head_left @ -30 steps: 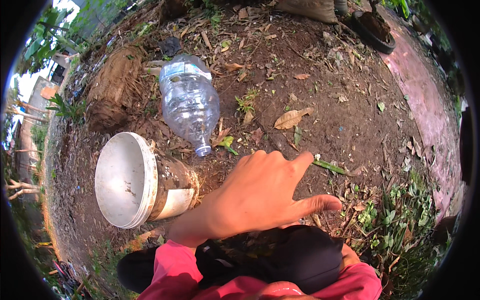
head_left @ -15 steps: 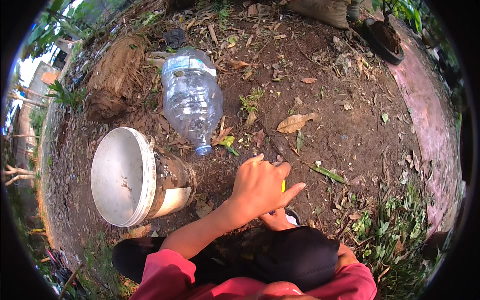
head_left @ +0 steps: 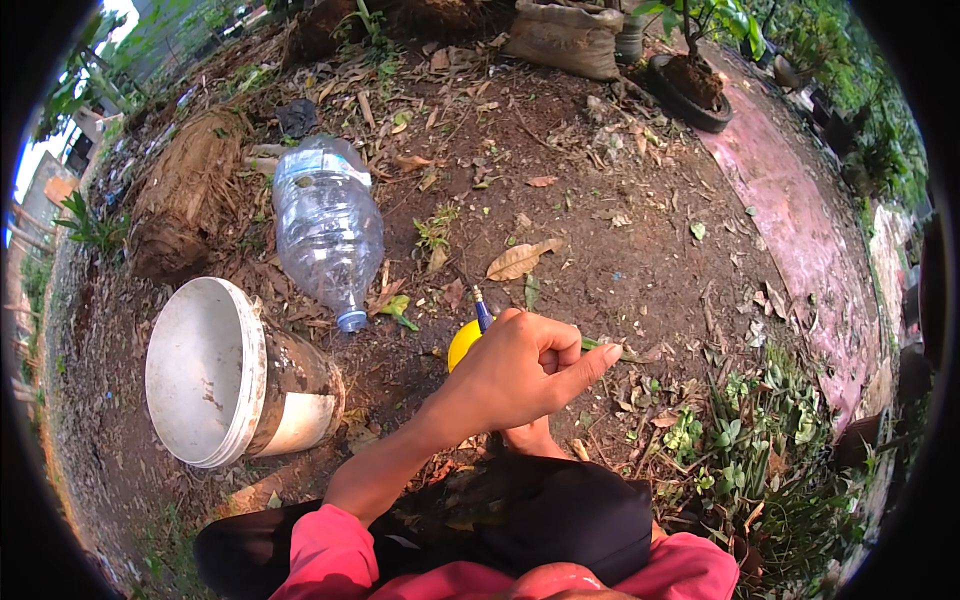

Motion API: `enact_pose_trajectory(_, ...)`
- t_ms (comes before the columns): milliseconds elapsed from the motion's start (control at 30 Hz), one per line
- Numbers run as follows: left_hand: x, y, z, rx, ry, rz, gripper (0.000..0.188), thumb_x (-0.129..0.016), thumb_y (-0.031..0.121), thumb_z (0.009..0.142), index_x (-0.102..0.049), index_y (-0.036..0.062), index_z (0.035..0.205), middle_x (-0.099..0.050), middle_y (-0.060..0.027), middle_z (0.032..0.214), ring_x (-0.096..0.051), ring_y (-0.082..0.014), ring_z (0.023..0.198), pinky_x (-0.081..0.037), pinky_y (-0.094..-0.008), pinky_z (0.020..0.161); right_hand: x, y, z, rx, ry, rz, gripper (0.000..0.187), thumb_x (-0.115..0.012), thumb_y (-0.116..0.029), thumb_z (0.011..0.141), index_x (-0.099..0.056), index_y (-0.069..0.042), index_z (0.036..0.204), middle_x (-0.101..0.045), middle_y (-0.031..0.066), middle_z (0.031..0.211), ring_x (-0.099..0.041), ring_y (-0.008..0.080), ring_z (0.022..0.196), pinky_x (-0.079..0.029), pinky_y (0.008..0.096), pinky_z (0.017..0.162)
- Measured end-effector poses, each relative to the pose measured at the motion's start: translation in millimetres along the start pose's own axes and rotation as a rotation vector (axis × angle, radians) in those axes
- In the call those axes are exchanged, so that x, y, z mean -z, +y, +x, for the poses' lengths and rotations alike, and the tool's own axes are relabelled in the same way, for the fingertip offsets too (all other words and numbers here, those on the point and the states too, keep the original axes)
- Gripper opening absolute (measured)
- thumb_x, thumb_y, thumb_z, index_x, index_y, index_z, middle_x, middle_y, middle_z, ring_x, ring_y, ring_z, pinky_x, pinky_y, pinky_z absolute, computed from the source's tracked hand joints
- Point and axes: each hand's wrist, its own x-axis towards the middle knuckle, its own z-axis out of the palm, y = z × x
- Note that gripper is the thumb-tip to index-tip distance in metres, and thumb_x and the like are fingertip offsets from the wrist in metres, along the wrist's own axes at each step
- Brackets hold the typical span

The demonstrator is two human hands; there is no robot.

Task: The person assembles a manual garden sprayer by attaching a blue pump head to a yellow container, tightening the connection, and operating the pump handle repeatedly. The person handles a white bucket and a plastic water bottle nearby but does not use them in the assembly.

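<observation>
My left hand [head_left: 520, 368] is above the soil in front of my knees, fingers curled and thumb stretched to the right. What its curled fingers hold, if anything, is hidden. Beyond its knuckles shows a rounded yellow thing [head_left: 462, 345], with a blue stick with a brass-coloured tip [head_left: 482, 311] poking up beside it. Only the wrist and part of my right hand [head_left: 530, 437] appear below the left; its fingers are covered. Farther off to the left lies a large clear plastic bottle [head_left: 328, 225] with a blue cap. Nearer, a dirty white bucket [head_left: 205, 372] lies tipped on its side.
A fibrous stump [head_left: 195, 180] lies at the far left. Dry leaves, including a large brown leaf [head_left: 522, 260], litter the soil. At the back are a filled sack [head_left: 565, 40] and a potted plant [head_left: 692, 85]. Weeds and a pinkish strip [head_left: 790, 220] lie to the right.
The view has shifted, so the bottle and bucket appear farther left and lower. My left hand has moved right over the ground. Yellow now shows left of it, and the blue stick has come into sight.
</observation>
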Motion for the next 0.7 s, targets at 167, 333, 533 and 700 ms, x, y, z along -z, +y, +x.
enact_pose_trajectory(167, 5, 59, -2, -0.291, 0.030, -0.033, 0.054, -0.074, 0.031, 0.092, -0.053, 0.0045, 0.050, -0.047, 0.0005, 0.043, -0.040, -0.0020, 0.042, -0.028, -0.0245, 0.041, 36, 21, 22, 0.075, -0.087, -0.307, 0.041, -0.067, -0.019, 0.083, -0.059, 0.000, 0.119, -0.063, 0.0144, 0.103, -0.062, 0.0273, 0.098, -0.049, 0.0408, 0.086)
enact_pose_trajectory(333, -4, 81, 36, -0.044, -0.256, 0.116, 0.051, -0.073, 0.041, 0.092, -0.064, 0.0025, 0.059, -0.056, -0.0029, 0.049, -0.052, -0.0045, 0.047, -0.039, -0.0254, 0.046, 77, 60, -1, 0.068, -0.082, -0.481, 0.036, -0.065, -0.017, 0.084, -0.060, 0.000, 0.115, -0.063, 0.0131, 0.099, -0.061, 0.0288, 0.093, -0.048, 0.0420, 0.085)
enact_pose_trajectory(533, -45, 79, 92, -0.158, -0.435, 0.416, 0.065, -0.056, 0.063, 0.094, -0.070, -0.0007, 0.096, -0.066, -0.0148, 0.060, -0.070, -0.0295, 0.062, -0.053, -0.0400, 0.058, 91, 46, -24, -0.066, -0.053, -0.419, 0.038, -0.064, -0.019, 0.087, -0.057, 0.000, 0.119, -0.060, 0.0129, 0.107, -0.060, 0.0273, 0.099, -0.047, 0.0421, 0.090)
enact_pose_trajectory(700, -69, 71, 110, -0.216, -0.322, 0.640, 0.056, -0.057, 0.058, 0.093, -0.071, 0.0034, 0.096, -0.071, -0.0181, 0.075, -0.073, -0.0357, 0.078, -0.058, -0.0469, 0.073, 93, 30, -20, -0.143, -0.066, -0.407, 0.040, -0.062, -0.019, 0.090, -0.054, -0.001, 0.123, -0.058, 0.0127, 0.113, -0.058, 0.0260, 0.105, -0.046, 0.0422, 0.094)
